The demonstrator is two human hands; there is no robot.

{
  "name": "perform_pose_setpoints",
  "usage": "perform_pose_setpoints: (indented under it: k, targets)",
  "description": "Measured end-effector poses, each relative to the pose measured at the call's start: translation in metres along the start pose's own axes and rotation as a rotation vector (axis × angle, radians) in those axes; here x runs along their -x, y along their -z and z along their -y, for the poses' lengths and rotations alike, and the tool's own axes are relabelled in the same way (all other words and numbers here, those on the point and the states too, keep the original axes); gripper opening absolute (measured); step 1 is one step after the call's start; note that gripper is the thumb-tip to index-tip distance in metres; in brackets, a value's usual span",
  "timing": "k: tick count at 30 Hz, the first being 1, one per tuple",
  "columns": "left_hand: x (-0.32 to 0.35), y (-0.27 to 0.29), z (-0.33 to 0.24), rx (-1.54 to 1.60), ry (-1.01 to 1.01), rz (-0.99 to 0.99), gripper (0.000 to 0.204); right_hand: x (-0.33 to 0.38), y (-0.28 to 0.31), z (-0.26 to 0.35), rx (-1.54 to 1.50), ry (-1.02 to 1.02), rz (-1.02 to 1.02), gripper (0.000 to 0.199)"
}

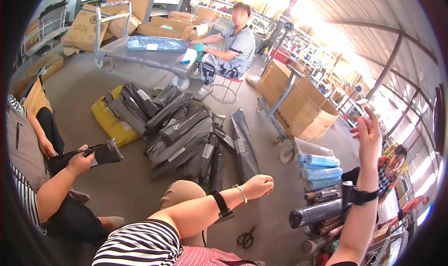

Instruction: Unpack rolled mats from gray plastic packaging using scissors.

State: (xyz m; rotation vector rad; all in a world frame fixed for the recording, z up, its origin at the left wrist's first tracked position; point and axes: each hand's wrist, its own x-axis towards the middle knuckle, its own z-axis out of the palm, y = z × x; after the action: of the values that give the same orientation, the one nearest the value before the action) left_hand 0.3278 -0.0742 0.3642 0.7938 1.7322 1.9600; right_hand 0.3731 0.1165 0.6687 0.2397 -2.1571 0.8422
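My left hand (pixel 258 186) is closed over the floor, with fingers curled in and the palm hidden; whether anything is inside cannot be seen. Raised at the right, my right hand (pixel 368 137) has its fingers apart and holds nothing visible. Closest to my left hand is a long dark plastic-wrapped package (pixel 243 147), lying on the floor beside it. A heap of similar dark packages (pixel 186 135) lies farther left. Black-handled scissors (pixel 246 237) rest on the floor below my left hand. Blue wrapped rolls (pixel 321 173) are stacked below and left of my right hand.
At left, a person's hand (pixel 80 162) grips a dark package (pixel 106 153). Another person (pixel 238 39) sits by a flat cart (pixel 140 58) bearing a blue package (pixel 156 43). A yellow sack (pixel 109 119), a large carton (pixel 294 98) on a trolley and patterned rolls (pixel 322 245) stand around.
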Motion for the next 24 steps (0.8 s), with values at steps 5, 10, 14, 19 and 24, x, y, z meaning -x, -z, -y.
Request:
perform_pose_setpoints:
  k: [5,10,14,19,24]
  targets:
    - [0.015,0.014,-0.002,-0.158,0.037,0.013,0.022,0.062,-0.049,-0.066,-0.243,-0.011,-0.062,0.037]
    - [0.023,0.021,-0.002,-0.382,0.030,-0.011,0.025,0.188,-0.041,-0.138,-0.291,-0.414,-0.016,0.040]
    - [0.013,0.022,-0.001,-0.231,-0.047,-0.062,0.019,0.249,-0.013,-0.186,-0.344,-0.654,-0.127,0.043]
    - [-0.022,0.032,-0.039,-0.358,-0.203,-0.135,0.075,0.234,0.005,-0.208,-0.530,-0.814,-0.104,0.071]
    - [-0.021,0.071,-0.079,-0.348,-0.209,-0.191,0.099,0.212,0.031,-0.199,-0.434,-0.656,0.063,0.101]
